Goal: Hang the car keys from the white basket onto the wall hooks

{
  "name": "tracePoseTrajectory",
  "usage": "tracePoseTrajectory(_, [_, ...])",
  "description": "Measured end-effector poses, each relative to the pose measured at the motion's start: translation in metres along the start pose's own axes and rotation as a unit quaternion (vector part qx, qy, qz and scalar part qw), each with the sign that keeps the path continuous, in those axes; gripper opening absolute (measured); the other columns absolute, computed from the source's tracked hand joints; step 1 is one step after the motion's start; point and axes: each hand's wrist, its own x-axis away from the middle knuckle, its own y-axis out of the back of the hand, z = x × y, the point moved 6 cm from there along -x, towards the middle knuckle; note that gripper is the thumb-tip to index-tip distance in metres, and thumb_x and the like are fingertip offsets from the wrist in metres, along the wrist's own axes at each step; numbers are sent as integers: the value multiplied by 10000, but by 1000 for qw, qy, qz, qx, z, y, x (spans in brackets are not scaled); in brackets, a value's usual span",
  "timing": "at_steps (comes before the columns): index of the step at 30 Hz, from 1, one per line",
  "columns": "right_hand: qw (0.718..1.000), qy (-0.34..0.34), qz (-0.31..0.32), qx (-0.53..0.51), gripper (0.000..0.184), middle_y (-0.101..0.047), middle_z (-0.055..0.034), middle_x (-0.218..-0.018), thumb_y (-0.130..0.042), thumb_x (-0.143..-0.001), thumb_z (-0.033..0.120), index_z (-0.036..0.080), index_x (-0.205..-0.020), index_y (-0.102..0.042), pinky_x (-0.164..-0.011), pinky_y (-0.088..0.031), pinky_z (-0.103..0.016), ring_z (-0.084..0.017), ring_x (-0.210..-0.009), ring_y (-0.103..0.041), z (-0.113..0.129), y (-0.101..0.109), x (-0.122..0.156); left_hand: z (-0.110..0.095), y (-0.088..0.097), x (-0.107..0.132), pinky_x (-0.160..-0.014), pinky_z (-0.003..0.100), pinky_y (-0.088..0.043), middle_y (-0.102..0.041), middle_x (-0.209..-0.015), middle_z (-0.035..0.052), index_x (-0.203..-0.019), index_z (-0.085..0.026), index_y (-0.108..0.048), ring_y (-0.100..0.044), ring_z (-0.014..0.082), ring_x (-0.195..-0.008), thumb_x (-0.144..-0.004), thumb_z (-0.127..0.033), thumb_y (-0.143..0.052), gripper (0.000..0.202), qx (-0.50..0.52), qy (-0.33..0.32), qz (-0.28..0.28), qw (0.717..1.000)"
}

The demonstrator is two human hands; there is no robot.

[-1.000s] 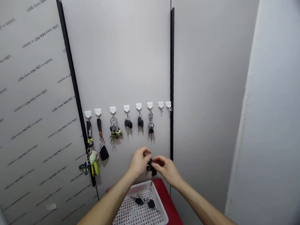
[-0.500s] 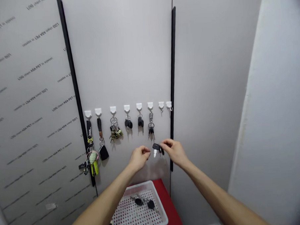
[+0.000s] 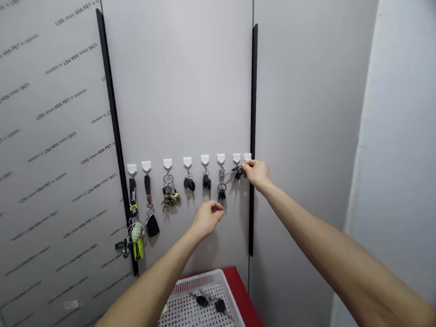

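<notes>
A bunch of black-headed keys (image 3: 237, 173) is pinched in my right hand (image 3: 257, 174), just under the second white hook from the right (image 3: 236, 158). Whether their ring touches that hook I cannot tell. My left hand (image 3: 208, 217) hovers lower, its fingers curled together beside the tips of a hanging key bunch (image 3: 222, 194); nothing shows between them. Further left along the row hang black keys (image 3: 206, 181), another black pair (image 3: 189, 184), a brass key bunch (image 3: 171, 197), a braided strap with a black fob (image 3: 152, 225) and a lanyard with a bright yellow-green piece (image 3: 138, 249).
A white perforated basket (image 3: 234, 307) stands below on a red surface (image 3: 245, 297), with loose black-headed keys (image 3: 220, 306) in it. Black vertical handles (image 3: 254, 99) run down both sides of the pale cabinet panel (image 3: 181, 78). My right fingers partly cover the last hook (image 3: 247, 157).
My right hand has risen with the keys from below the row up to the second hook from the right. My left hand has moved slightly up and right. The view has shifted a little.
</notes>
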Motion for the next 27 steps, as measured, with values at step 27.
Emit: tracePoseTrajectory(27, [796, 130, 460, 372, 202, -570, -120, -802, -385, -672, 205, 139, -756, -556, -705, -246, -357, -223, -840, -430, -115, -117, 294, 189, -44, 140, -812, 250, -286, -513, -961, 62, -932, -148, -497, -430, 156, -906, -602, -129, -405, 343, -209, 111, 107, 966])
